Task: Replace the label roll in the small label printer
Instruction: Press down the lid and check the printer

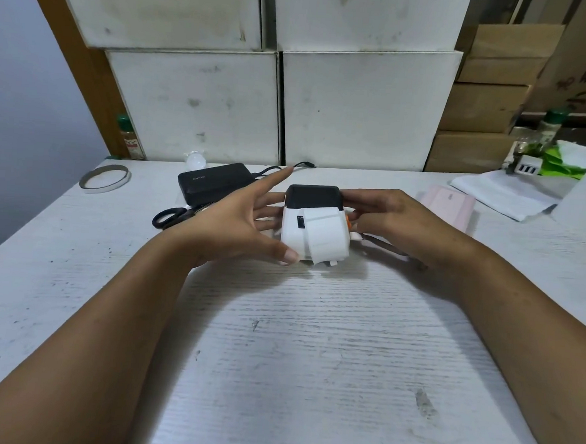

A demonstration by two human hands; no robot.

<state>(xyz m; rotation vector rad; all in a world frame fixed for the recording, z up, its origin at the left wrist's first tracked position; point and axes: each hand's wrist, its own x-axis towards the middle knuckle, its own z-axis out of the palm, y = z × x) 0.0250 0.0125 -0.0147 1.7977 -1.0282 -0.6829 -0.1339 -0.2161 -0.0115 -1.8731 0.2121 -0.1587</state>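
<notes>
The small label printer (314,223), a white plastic box with a black lid, sits on the pale wood-grain desk (311,343) just above the middle of the frame, a strip of white labels (323,235) trailing down its front face. The right hand (398,221) wraps the printer's right side, probably to steady it; its fingertips are hidden behind the body, so I cannot tell how firmly the grip presses. The left hand (237,218) is spread wide, thumb tip near the lower left corner, holding nothing. The lid looks closed, so the roll inside cannot be seen. Left of it lie black scissors (172,217) and a black power bank (211,184); a tape ring (105,178) sits further left.
</notes>
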